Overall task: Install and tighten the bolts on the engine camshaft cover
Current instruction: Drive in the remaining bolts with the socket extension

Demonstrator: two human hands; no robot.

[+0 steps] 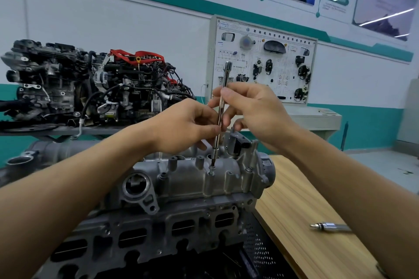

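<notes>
Grey cast aluminium forms the camshaft cover [195,179], which is seated on the cylinder head at the centre of the bench, and a bolt [211,169] is stood in a boss along its upper edge with the bit of a long chromed extension bar [221,108] set into its head. The bar is best kept in line with the bolt and spun lightly so that the thread is caught cleanly before any force is applied. It is pinched low between the fingertips of the left hand [183,127] and gripped higher on the knurled section by the right hand [251,108], both forearms being raised over the cover.
</notes>
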